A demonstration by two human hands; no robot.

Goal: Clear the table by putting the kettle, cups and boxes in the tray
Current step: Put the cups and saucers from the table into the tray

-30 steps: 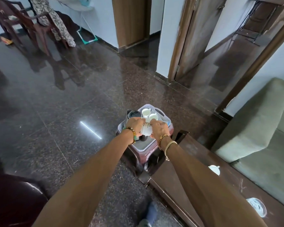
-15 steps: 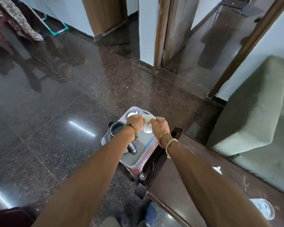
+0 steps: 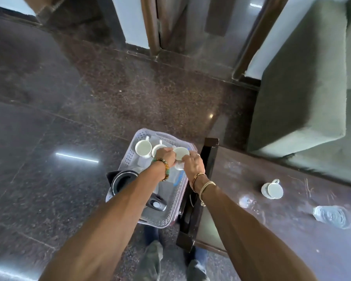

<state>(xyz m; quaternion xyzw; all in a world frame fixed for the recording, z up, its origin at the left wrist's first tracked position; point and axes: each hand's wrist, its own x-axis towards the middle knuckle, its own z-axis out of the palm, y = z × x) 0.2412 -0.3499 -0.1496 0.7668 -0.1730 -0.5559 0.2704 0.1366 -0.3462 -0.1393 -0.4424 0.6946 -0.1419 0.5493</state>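
Left hand [image 3: 165,157] and right hand [image 3: 194,166] pinch the white cup [image 3: 181,152] between them over the tray [image 3: 128,159]'s far right corner; other cups [image 3: 143,148] just left; kettle [image 3: 123,181] nearer.

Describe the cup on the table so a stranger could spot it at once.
Start at the dark wooden table beside the grey-green sofa. One white cup stands on its top, handle towards the sofa. It alone is outside the white tray, where the other cups sit.
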